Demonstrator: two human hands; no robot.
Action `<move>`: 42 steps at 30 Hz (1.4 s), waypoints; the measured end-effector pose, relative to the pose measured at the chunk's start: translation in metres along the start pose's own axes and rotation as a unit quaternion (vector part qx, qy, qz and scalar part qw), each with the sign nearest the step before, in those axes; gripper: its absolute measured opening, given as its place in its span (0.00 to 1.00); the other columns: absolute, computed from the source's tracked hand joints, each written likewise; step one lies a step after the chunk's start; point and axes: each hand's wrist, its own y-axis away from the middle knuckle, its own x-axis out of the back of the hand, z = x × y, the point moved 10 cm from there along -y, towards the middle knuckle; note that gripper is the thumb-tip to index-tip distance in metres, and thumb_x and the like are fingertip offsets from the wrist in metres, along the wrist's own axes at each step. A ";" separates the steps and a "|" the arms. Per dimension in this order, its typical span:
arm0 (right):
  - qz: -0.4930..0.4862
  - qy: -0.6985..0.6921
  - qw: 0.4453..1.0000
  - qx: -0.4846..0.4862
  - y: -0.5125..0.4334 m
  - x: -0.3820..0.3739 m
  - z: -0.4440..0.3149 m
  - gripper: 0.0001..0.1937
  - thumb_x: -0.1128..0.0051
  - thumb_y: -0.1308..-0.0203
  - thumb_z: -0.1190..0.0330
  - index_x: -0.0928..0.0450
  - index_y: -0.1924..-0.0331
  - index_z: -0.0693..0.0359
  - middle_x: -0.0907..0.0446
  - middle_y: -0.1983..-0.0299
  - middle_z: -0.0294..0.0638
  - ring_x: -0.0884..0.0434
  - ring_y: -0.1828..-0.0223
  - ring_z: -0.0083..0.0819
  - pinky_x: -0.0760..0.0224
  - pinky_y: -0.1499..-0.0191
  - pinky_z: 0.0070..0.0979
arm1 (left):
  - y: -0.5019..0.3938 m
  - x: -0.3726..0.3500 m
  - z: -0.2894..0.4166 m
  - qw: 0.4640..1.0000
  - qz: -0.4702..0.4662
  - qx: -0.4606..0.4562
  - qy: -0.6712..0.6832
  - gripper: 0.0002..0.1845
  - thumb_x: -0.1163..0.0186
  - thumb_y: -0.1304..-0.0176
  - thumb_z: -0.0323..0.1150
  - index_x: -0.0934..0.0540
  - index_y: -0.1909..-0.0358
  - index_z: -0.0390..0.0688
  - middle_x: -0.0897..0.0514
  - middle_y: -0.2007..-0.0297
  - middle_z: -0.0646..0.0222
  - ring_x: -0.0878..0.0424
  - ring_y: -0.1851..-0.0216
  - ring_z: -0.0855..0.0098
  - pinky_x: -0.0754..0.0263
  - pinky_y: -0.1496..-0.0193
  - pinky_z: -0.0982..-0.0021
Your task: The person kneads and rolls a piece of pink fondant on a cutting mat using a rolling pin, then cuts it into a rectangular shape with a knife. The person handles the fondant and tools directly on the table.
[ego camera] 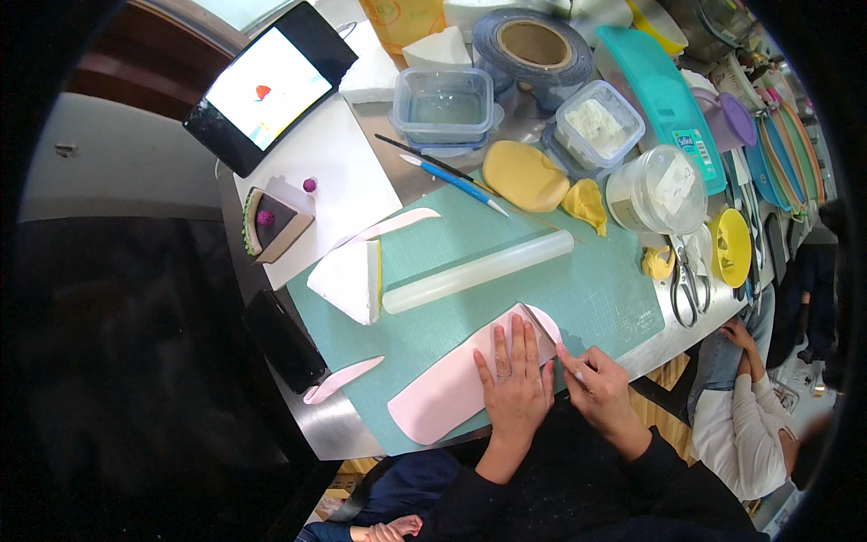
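My left hand lies flat on a strip of rolled pink fondant or clay, fingers spread, holding nothing. In my right hand is a thin knife, its handle mostly hidden by the fingers. The blade lies across the strip's far right end, with a rounded pink end piece just beyond it. Under the strip is a green cutting mat. Behind it lies a translucent rolling pin. A white foam wedge with a yellow edge stands left of the pin.
Pink offcuts lie near a black phone. A model cake slice stands below a lit tablet. Toward the back are a yellow slab, a blue brush and plastic tubs. Scissors lie right. Other people sit nearby.
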 end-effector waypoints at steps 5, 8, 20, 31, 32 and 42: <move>-0.020 0.012 1.000 0.001 0.001 -0.006 0.001 0.23 0.39 0.54 0.79 0.22 0.49 0.56 0.32 0.77 0.40 0.27 0.78 0.33 0.31 0.76 0.28 | -0.002 0.002 0.002 1.000 -0.001 -0.010 0.018 0.33 0.51 0.42 0.39 0.39 0.33 0.43 0.44 0.30 0.67 0.53 0.28 0.57 0.73 0.31 0.42; -0.011 0.023 1.000 0.007 0.001 -0.005 -0.002 0.24 0.39 0.55 0.79 0.22 0.49 0.56 0.32 0.77 0.40 0.27 0.78 0.33 0.31 0.76 0.29 | -0.003 0.010 0.001 0.998 0.026 -0.017 0.051 0.33 0.51 0.44 0.38 0.38 0.33 0.46 0.43 0.30 0.72 0.53 0.28 0.57 0.76 0.32 0.41; -0.013 0.020 1.000 0.000 0.003 -0.014 -0.001 0.22 0.40 0.55 0.80 0.22 0.51 0.59 0.34 0.78 0.40 0.29 0.78 0.34 0.33 0.77 0.29 | -0.006 0.014 0.007 0.999 -0.002 -0.048 -0.001 0.36 0.52 0.50 0.36 0.36 0.34 0.44 0.40 0.32 0.71 0.50 0.29 0.58 0.83 0.32 0.42; 0.107 0.026 0.994 -0.009 -0.019 0.035 0.021 0.20 0.42 0.52 0.83 0.21 0.52 0.61 0.29 0.77 0.42 0.27 0.78 0.35 0.34 0.75 0.28 | 0.043 0.045 -0.072 0.986 0.090 0.138 0.014 0.36 0.59 0.34 0.53 0.44 0.34 0.34 0.48 0.31 0.51 0.54 0.30 0.48 0.68 0.31 0.43; 0.107 0.019 0.994 -0.012 -0.021 0.037 0.024 0.19 0.42 0.52 0.83 0.21 0.52 0.62 0.28 0.76 0.42 0.27 0.78 0.35 0.34 0.75 0.28 | 0.057 0.063 -0.090 0.974 0.147 0.170 0.033 0.37 0.60 0.34 0.54 0.43 0.34 0.32 0.46 0.32 0.48 0.51 0.30 0.48 0.64 0.31 0.46; 0.067 0.019 0.998 -0.007 -0.015 0.017 0.031 0.18 0.41 0.50 0.82 0.21 0.52 0.63 0.29 0.77 0.43 0.29 0.79 0.34 0.35 0.75 0.27 | 0.113 0.056 -0.157 0.822 0.341 0.243 0.387 0.36 0.63 0.32 0.53 0.39 0.40 0.26 0.37 0.38 0.43 0.39 0.35 0.53 0.49 0.32 0.59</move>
